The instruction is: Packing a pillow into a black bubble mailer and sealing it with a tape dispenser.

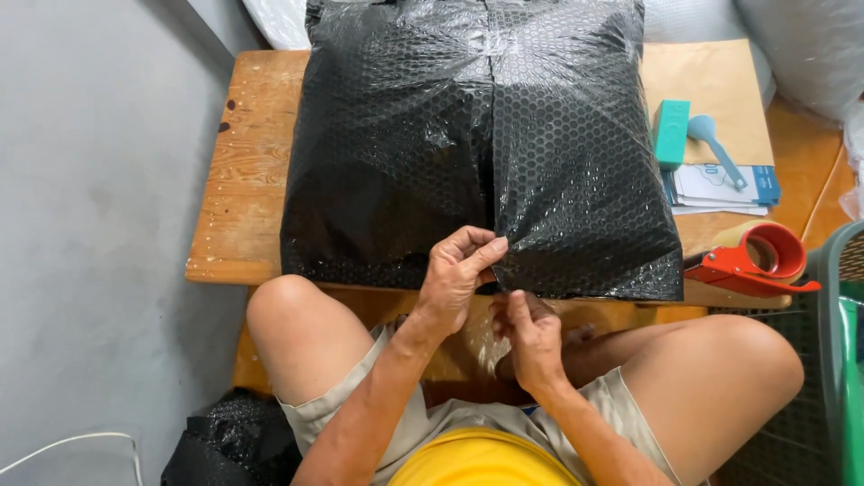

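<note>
A large parcel wrapped in black bubble wrap [423,135] lies on a low wooden table [243,180], with a seam running down its middle. My left hand [454,270] pinches the wrap at the near end of that seam. Just below the parcel's front edge, my right hand [526,328] has its fingers closed on a bit of clear wrap or tape; which one is unclear. My bare knees flank both hands.
A red tape dispenser [760,261] sits at the table's right front corner. Behind it lie a teal box [671,133], a blue spoon-shaped tool [715,148], papers and a brown envelope [711,81]. More black bubble wrap [229,441] lies on the floor, lower left. A green crate [841,360] stands right.
</note>
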